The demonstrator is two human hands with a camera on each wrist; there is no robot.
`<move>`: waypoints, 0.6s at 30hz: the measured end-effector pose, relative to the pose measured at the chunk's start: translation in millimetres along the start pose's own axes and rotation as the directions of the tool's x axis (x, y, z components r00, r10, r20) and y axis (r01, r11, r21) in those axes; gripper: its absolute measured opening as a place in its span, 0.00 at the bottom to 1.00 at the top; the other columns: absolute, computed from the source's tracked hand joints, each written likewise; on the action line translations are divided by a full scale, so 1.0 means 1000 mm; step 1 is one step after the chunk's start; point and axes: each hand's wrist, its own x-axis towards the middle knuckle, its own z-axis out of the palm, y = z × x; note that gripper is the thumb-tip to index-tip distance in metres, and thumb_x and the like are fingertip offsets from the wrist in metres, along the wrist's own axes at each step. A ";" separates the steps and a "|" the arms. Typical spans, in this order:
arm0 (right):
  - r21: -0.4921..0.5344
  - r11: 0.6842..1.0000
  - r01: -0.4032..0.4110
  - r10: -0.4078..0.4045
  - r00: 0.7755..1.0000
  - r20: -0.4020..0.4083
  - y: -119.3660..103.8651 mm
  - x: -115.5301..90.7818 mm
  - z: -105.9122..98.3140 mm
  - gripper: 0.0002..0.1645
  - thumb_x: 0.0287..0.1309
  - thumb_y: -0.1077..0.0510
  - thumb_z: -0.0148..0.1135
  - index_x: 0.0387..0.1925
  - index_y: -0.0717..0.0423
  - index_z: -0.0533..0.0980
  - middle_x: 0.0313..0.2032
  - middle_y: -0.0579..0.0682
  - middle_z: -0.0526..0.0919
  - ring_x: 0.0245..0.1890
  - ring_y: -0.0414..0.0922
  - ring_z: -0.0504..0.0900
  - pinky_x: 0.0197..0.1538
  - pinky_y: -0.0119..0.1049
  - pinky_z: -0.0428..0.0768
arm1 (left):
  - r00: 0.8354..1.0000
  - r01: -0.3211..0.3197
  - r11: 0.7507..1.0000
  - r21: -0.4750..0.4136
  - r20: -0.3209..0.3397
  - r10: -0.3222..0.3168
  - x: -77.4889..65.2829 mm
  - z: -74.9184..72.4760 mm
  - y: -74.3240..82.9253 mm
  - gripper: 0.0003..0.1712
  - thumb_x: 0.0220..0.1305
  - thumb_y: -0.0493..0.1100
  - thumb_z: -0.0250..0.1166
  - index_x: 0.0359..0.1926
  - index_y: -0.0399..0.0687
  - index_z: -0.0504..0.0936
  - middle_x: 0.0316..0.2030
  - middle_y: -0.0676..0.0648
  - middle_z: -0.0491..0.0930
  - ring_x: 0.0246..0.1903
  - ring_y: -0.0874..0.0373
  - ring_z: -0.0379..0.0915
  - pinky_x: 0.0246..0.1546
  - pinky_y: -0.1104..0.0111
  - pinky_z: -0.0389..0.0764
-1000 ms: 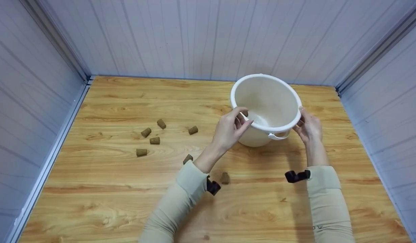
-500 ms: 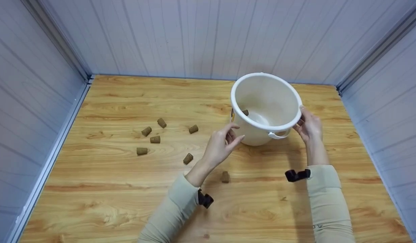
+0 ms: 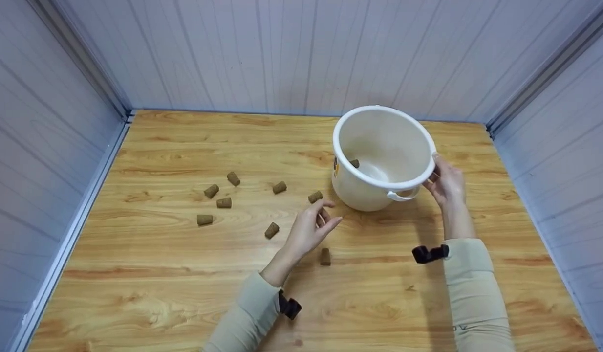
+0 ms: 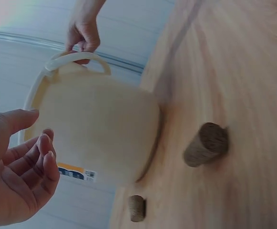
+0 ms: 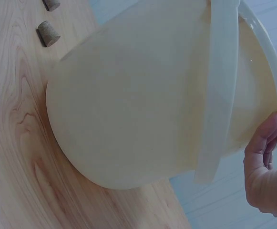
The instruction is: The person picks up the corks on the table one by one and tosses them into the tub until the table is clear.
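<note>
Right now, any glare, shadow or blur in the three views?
Head: fairly sharp, soft shadow on the table beside the right sleeve, pale sheen inside the bucket; left wrist: top-left corner washed out, table grain looks blurred; right wrist: dim, bucket low in contrast.

A back wall (image 3: 262,54), a left wall (image 3: 42,146) and a right wall (image 3: 570,161), all pale and grey-streaked, are bordering a honey-coloured wooden surface (image 3: 150,293) (its grain is running mostly side to side). Metal strips (image 3: 81,61) are lining both rear corners, and light is leaving a soft sheen (image 3: 243,249) on the wood.
</note>
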 end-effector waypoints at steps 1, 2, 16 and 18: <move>0.002 1.000 0.000 0.000 1.000 0.001 0.000 0.000 0.000 0.10 0.51 0.59 0.62 0.33 0.63 0.76 0.27 0.54 0.79 0.26 0.46 0.79 0.32 0.37 0.78 | 1.000 0.004 1.000 -0.002 0.001 -0.004 -0.002 0.000 -0.003 0.15 0.56 0.42 0.62 0.43 0.38 0.75 0.20 0.51 0.73 0.19 0.64 0.68 0.21 0.75 0.70; 0.007 1.000 -0.001 0.001 1.000 0.004 0.000 0.000 0.001 0.10 0.52 0.59 0.61 0.33 0.63 0.76 0.27 0.55 0.80 0.26 0.46 0.80 0.32 0.37 0.78 | 1.000 0.006 1.000 -0.007 0.002 -0.006 -0.004 0.001 -0.005 0.15 0.56 0.41 0.62 0.43 0.38 0.75 0.20 0.50 0.73 0.19 0.64 0.68 0.21 0.75 0.71; -0.013 1.000 -0.001 0.000 1.000 -0.004 0.000 -0.001 0.001 0.12 0.52 0.58 0.61 0.35 0.63 0.75 0.28 0.55 0.79 0.27 0.46 0.79 0.33 0.38 0.78 | 0.993 0.077 0.994 -0.083 0.097 -0.069 -0.027 0.007 -0.033 0.22 0.47 0.37 0.68 0.44 0.34 0.73 0.21 0.47 0.75 0.18 0.61 0.69 0.21 0.74 0.72; -0.016 1.000 -0.003 0.002 1.000 -0.006 0.000 -0.001 0.001 0.12 0.52 0.58 0.61 0.35 0.63 0.74 0.28 0.55 0.79 0.27 0.46 0.79 0.33 0.38 0.78 | 0.991 0.092 0.991 -0.093 0.108 -0.082 -0.029 0.009 -0.037 0.23 0.46 0.36 0.69 0.44 0.33 0.73 0.21 0.46 0.75 0.19 0.61 0.69 0.22 0.74 0.72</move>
